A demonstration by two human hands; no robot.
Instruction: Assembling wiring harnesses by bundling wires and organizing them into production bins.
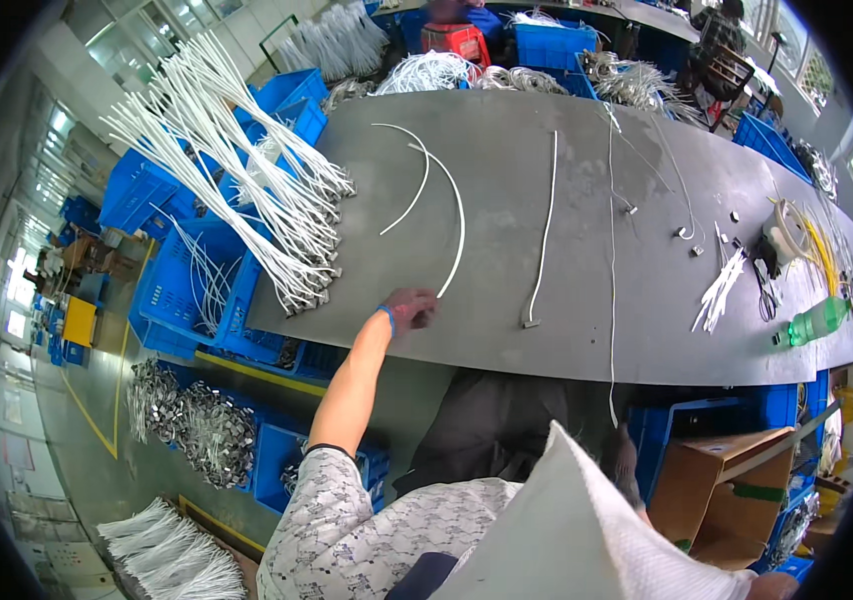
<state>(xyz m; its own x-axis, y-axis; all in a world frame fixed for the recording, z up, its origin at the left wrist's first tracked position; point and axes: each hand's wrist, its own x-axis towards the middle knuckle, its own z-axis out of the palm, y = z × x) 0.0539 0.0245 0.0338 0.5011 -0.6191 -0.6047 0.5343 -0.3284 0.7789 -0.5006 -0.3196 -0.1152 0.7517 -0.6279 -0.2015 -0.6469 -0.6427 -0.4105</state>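
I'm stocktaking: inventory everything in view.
Table: one, grey, centre
Cable bundles: several, white, left, top
Loose cables: several, mostly white, table
Short strips: pile, white, table's right
Bottle: one, green, table's right
Crates: many, blue, around table
Metallic parts: heap, grey, lower left
Cardboard box: one, brown, lower right
Sheet: one, white, lower centre
Stool: one, red, top
Person: one, dark clothing, upper right
Left hand: one, dark glove, at cable
Right hand: one, dark glove, lower right

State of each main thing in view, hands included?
Longer curved cable: bent, on table
Left hand: at that cable's end, grip unclear
Right hand: partly hidden, grip unclear
Connector-tipped cable: nearly straight
Long thin cable: over table edge
Cable bundle: fanned out
Green bottle: lying on its side
Cardboard box: open
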